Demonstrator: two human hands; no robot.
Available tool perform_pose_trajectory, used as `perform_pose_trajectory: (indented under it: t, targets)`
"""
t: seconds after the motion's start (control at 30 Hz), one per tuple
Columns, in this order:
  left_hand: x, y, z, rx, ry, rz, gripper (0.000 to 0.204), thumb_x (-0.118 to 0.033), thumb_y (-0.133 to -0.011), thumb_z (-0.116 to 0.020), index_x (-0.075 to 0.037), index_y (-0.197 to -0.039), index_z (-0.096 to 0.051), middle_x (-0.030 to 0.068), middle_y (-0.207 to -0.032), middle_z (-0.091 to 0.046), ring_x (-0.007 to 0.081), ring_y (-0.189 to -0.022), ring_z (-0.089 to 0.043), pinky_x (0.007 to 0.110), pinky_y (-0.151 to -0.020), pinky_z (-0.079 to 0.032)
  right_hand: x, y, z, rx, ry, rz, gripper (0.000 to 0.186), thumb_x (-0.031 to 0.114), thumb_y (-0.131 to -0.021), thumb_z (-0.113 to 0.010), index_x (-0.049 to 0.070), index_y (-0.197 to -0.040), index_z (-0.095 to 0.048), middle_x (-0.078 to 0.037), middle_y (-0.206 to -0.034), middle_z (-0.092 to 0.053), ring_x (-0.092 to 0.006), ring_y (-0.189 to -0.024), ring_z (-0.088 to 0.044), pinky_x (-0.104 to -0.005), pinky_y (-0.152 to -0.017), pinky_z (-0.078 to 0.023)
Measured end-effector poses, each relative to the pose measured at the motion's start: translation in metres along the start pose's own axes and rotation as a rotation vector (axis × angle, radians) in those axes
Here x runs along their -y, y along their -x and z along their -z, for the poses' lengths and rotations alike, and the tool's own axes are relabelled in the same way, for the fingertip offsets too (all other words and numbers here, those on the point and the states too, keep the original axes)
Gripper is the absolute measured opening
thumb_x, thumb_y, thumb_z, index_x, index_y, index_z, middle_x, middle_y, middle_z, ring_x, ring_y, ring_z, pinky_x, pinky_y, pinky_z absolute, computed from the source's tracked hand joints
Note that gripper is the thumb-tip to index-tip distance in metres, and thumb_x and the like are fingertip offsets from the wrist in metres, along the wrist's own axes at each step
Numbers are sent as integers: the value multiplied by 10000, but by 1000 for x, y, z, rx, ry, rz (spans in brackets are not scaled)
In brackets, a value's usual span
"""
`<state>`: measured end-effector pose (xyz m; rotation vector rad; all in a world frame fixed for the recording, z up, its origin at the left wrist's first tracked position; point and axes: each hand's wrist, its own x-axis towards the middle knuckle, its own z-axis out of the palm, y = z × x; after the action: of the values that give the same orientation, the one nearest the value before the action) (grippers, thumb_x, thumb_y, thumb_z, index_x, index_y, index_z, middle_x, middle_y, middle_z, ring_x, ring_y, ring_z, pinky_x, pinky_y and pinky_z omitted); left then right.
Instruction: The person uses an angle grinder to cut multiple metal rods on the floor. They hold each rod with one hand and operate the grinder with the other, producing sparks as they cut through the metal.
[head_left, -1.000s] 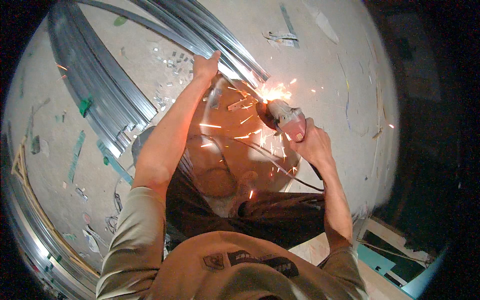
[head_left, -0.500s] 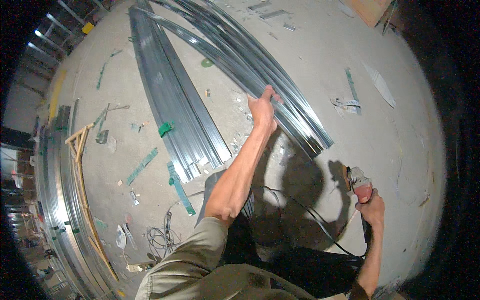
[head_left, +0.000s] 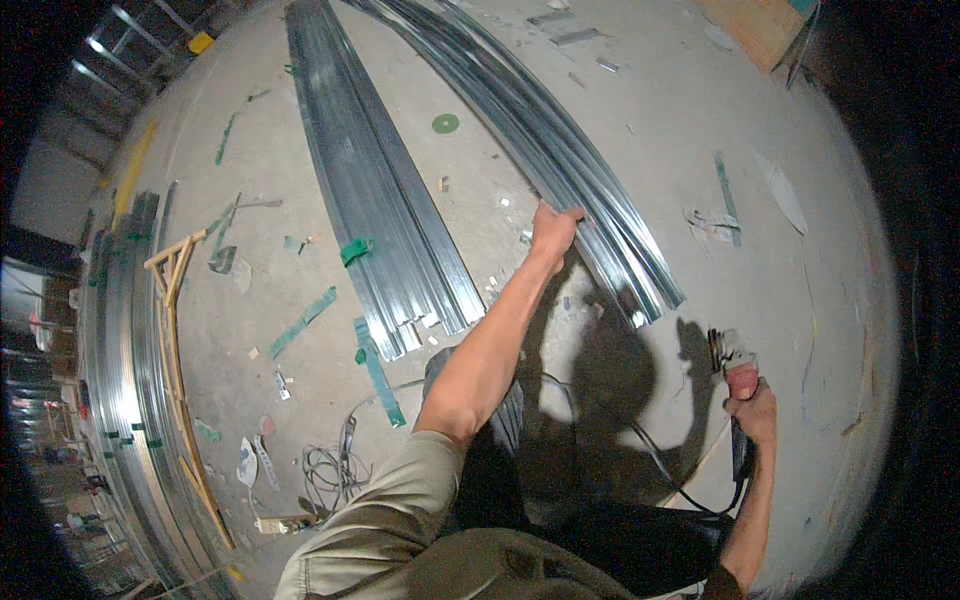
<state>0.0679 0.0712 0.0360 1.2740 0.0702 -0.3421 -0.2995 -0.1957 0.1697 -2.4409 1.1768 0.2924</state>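
Left hand (head_left: 554,238): we grasp the metal channels (head_left: 612,225) by their edge, mid-frame.
Right hand (head_left: 753,410): we hold an angle grinder (head_left: 741,376) (red-bodied), lower right.

Across the grey floor (head_left: 690,150) lie a wide bundle of metal profiles (head_left: 375,190), a second bundle (head_left: 550,150) to its right, a green disc (head_left: 445,123) between the two, green tape strips (head_left: 303,322), a coiled cable (head_left: 335,472) and a thin wooden frame (head_left: 175,395).
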Motion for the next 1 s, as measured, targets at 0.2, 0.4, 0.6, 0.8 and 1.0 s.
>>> perform_pose_trajectory:
  t: [0.2, 0.4, 0.6, 0.8, 1.0]
  targets:
    - [43, -10, 4, 213, -310, 256, 433, -149, -832, -702, 79, -1195, -644, 181, -1096, -709, 301, -1012, -656, 398, -930, -497, -11, 2, 14, 81, -538, -88, 273, 184, -786, -753, 63, -982, -607, -6, -781, -610, -109, -648, -549, -298, -595, -445]
    - [42, -5, 4, 139, -690, 50, 603, -298, -788, -761, 23, -1277, -613, 253, -1281, -651, 379, -1226, -610, 402, -1060, -460, -27, -3, 23, 30, -968, -186, 337, 290, -828, -773, 74, -1013, -592, -32, -790, -625, -146, -648, -604, -292, -586, -495]
    - [23, -35, 110, 195, -1212, -260, 597, -446, -814, -749, 1, -1200, -664, 233, -1165, -695, 393, -1100, -668, 437, -949, -523, -23, -10, 11, 84, -1304, -230, 304, 273, -901, -747, 76, -1078, -598, -49, -841, -656, -167, -715, -645, -299, -639, -538]
    - [69, 45, 266, -251, -1326, 95, 483, -384, -840, -747, 28, -1046, -602, 283, -1033, -637, 448, -990, -641, 512, -880, -532, 7, 3, 15, 190, -1304, -193, 307, 272, -920, -727, 54, -1092, -598, -64, -831, -652, -166, -701, -645, -281, -629, -550]
    - [120, 91, 266, -190, -1571, 104, 716, -541, -816, -756, -11, -1245, -537, 256, -1224, -537, 425, -1113, -587, 511, -918, -527, 28, 6, 10, 220, -1286, -242, 338, 279, -924, -722, 73, -1142, -568, -67, -881, -669, -169, -719, -653, -286, -639, -559]
